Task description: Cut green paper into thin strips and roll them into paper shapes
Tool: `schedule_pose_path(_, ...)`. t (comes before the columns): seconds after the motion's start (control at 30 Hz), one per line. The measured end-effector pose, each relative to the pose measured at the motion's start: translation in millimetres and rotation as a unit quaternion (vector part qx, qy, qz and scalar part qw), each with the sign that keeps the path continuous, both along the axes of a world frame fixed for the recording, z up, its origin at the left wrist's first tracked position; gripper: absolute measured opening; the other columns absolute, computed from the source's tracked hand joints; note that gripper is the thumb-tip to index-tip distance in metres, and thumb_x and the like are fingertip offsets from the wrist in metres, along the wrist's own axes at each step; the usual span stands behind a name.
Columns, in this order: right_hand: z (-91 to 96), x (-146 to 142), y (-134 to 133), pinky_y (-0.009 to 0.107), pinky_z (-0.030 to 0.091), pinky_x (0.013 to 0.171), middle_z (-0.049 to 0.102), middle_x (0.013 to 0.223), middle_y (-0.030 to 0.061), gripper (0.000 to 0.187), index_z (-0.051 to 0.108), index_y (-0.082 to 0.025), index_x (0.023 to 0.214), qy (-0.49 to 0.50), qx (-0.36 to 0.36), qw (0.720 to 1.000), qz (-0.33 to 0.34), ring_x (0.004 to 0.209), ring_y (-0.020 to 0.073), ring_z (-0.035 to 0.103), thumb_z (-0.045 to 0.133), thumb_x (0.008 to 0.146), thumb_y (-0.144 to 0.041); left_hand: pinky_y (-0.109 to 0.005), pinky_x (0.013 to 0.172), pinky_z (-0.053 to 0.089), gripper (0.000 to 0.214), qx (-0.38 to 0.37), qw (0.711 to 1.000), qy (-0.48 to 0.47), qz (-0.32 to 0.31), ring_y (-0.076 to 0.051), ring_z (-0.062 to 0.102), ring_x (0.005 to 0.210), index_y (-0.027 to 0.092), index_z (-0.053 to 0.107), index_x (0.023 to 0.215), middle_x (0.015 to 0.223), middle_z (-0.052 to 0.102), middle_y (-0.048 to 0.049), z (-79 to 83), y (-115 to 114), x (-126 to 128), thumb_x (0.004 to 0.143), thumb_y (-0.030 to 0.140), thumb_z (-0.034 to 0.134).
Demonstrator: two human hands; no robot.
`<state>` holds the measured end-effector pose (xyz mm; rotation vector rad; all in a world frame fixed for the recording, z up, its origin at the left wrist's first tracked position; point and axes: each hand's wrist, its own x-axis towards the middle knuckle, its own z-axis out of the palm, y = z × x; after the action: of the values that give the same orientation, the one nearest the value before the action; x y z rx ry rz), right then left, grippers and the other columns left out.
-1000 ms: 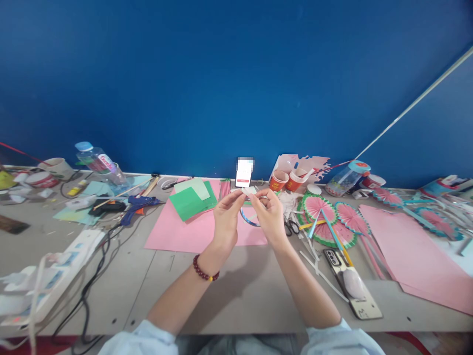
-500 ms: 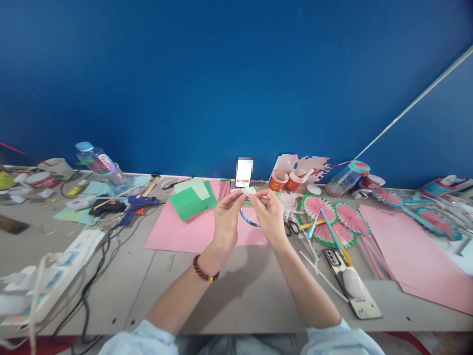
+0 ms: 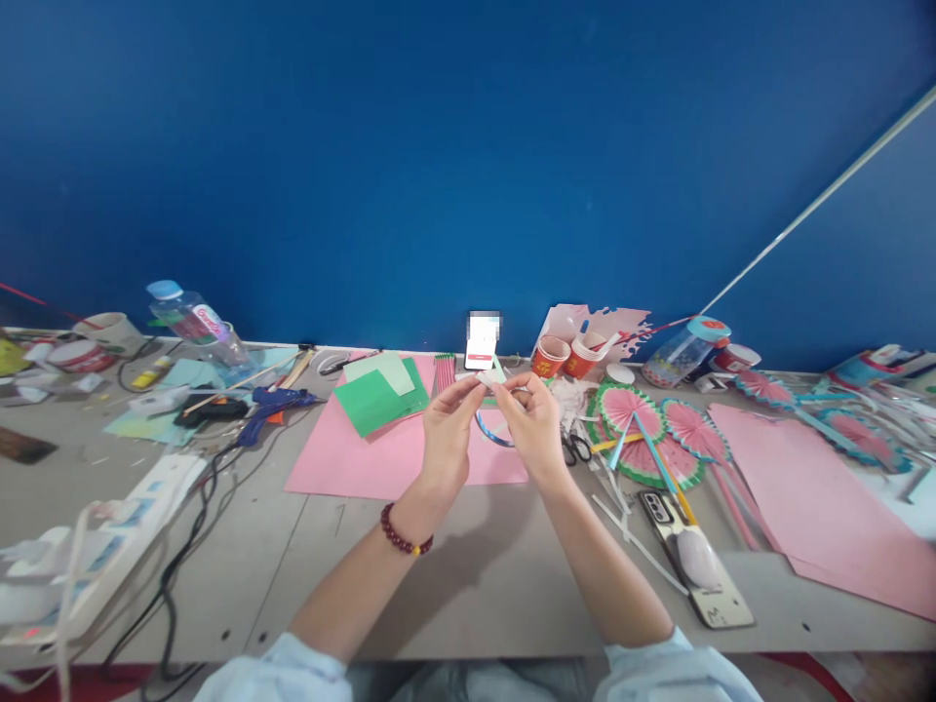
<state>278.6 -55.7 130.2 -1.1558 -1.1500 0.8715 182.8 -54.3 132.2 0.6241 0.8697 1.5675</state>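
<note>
My left hand (image 3: 451, 429) and my right hand (image 3: 531, 424) meet above the pink paper (image 3: 366, 468), fingers pinched together. Between their fingertips is a small pale green paper strip (image 3: 498, 369), mostly covered by the fingers. Below the hands lies a blue tape roll (image 3: 491, 432), or a similar ring, partly hidden. Directly behind them a lit phone (image 3: 481, 341) leans upright against the wall. Green paper sheets (image 3: 384, 398) rest on the pink paper, left of my left hand. Black-handled scissors (image 3: 577, 448) are beside my right hand.
Pink-and-green paper fans (image 3: 640, 419), a second phone (image 3: 698, 561) and more pink paper (image 3: 819, 497) lie to the right. Red paper cups (image 3: 552, 357) stand at the back. A blue glue gun (image 3: 274, 409), a bottle (image 3: 194, 317) and a power strip (image 3: 124, 546) with cables are on the left.
The pale green strip has turned between my fingertips: its end pointed up to the left before and stands more upright now. Both hands stay in nearly the same place.
</note>
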Motion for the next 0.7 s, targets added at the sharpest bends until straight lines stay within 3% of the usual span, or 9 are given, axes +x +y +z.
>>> schedule_pose_path(0.5, -0.6, 0.4, 0.3, 0.018, 0.024, 0.040, 0.046, 0.048, -0.0088, 0.019, 0.051, -0.021, 0.077, -0.008, 0.005, 1.000, 0.000, 0.041, 0.0061, 0.035, 0.063, 0.079, -0.034, -0.034, 0.084, 0.046, 0.020, 0.021, 1.000, -0.001, -0.013, -0.017, 0.065, 0.081, 0.018, 0.072, 0.077, 0.081, 0.071, -0.0033, -2.7, 0.6, -1.7, 0.061, 0.027, 0.079)
schedule_pose_path(0.7, -0.7, 0.4, 0.9, 0.019, 0.023, 0.040, 0.041, 0.046, -0.0101, 0.020, 0.051, -0.021, 0.076, -0.023, 0.001, 1.000, -0.003, 0.039, 0.0061, 0.031, 0.063, 0.079, -0.036, -0.034, 0.084, 0.045, 0.018, 0.036, 0.999, -0.006, -0.032, -0.018, 0.065, 0.085, 0.018, 0.073, 0.079, 0.086, 0.072, -0.0052, -1.3, 0.0, -2.6, 0.069, 0.033, 0.075)
